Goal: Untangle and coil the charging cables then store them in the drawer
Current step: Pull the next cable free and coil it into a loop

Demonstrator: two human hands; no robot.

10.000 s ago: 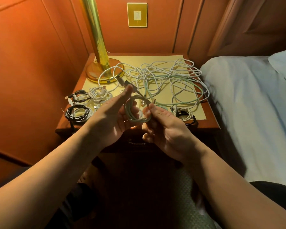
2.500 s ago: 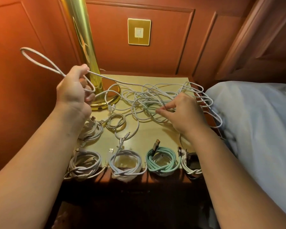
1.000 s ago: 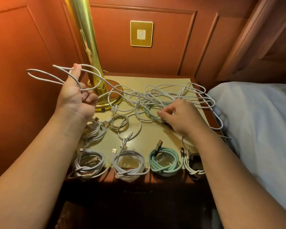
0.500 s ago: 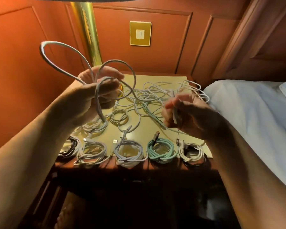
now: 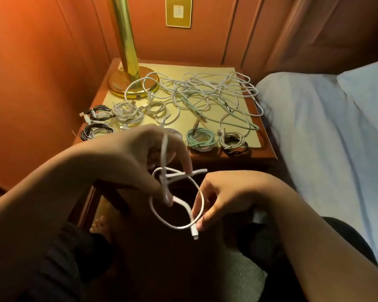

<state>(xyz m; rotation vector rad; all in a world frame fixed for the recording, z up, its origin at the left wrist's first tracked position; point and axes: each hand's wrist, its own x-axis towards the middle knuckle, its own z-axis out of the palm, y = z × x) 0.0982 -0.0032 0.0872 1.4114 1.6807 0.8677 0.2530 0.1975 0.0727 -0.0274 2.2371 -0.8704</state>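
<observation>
Where hands were raised over table [image 5: 268, 156] earlier, both are now sitting lower: left hand [image 5: 138, 160] gripping white cable [image 5: 177, 226] loops, right hand [image 5: 223, 197] pinching its plug end.

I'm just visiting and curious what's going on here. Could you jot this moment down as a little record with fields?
Setting: wooden nightstand beside a bed
Left hand: grips a white cable, partly looped
Right hand: pinches the same cable near its plug end
Coiled already: mint coil, white coils, black coils
Still tangled: cable pile near the brass lamp
Drawer: cannot tell
</observation>
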